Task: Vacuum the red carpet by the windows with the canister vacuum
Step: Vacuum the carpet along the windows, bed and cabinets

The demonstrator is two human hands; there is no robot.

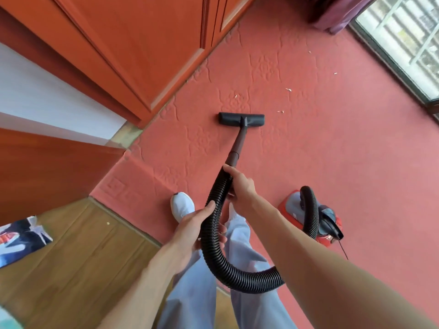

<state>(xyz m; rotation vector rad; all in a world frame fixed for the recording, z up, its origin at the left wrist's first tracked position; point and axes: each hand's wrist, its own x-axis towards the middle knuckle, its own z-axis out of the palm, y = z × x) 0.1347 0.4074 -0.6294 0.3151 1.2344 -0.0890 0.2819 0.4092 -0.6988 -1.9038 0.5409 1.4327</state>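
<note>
The red carpet [332,150] with an embossed pattern fills the middle and right of the head view. A black floor nozzle [241,119] lies flat on it, joined to a dark wand [238,144]. My right hand [240,186] grips the top of the ribbed black hose [213,233] where it meets the wand. My left hand [194,226] holds the hose lower down, fingers curled round it. The hose loops under my right forearm to the red and grey canister vacuum [316,217] standing on the carpet to my right.
Orange-red wooden cabinets [142,48] line the carpet's left edge. A window [403,39] runs along the right, with a dark curtain [332,10] at its far end. Several pale scraps [288,89] lie beyond the nozzle. Wood flooring [78,257] sits at lower left. My white shoe [181,205] stands on the carpet's edge.
</note>
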